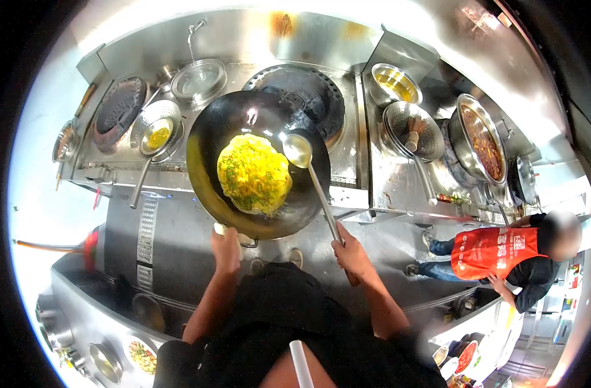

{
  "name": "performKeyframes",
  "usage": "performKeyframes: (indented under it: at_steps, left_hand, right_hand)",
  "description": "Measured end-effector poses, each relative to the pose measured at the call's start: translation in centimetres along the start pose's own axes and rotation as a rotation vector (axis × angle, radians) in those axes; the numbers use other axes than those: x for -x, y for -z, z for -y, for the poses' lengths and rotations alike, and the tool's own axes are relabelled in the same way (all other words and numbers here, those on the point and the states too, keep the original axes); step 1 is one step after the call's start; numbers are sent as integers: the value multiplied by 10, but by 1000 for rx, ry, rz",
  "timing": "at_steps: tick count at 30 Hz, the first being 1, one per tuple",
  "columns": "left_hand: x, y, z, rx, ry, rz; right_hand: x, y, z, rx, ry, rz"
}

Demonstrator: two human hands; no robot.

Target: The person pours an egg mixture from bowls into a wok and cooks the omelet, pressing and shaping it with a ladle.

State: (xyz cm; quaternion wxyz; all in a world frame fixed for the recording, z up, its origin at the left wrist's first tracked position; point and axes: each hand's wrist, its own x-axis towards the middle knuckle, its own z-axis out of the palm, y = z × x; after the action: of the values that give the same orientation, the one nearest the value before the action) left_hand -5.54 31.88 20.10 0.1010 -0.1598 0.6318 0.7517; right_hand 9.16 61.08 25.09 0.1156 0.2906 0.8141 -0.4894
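Observation:
My left hand (227, 249) is closed on the near rim of a large dark wok (208, 194), by its loop handle, with something whitish showing at the fingers. A round yellow omelette flecked with green (253, 174) lies in the wok, left of its middle. In my right hand (352, 252) is the handle of a long metal ladle (298, 150), fingers wrapped round it. The ladle's bowl is over the wok, just right of the omelette; I cannot tell whether they touch. Behind the wok is a black burner ring (328, 97), partly covered by it.
A strainer with yellow food (156, 132) sits at left, near a glass lid (199, 79). To the right stand a pot of yellow liquid (377, 76), a colander with a brush (431, 132) and a pan of reddish-brown food (462, 145). A person in a red apron (483, 252) stands at right.

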Motion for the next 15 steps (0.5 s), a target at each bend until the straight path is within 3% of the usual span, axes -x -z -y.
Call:
performKeyframes:
  at_steps: [8, 9, 12, 15]
  left_hand:
    - [-17, 10, 13, -51, -85, 7]
    - [-22, 14, 23, -103, -131, -38]
    - [-23, 13, 22, -148, -176, -77]
    - [-25, 14, 20, -223, -211, -94]
  right_hand:
    - [5, -1, 24, 89, 46, -12]
    - [11, 5, 38, 47, -101, 70]
    - [-9, -11, 5, 43, 43, -16]
    - [-7, -10, 25, 13, 9, 31]
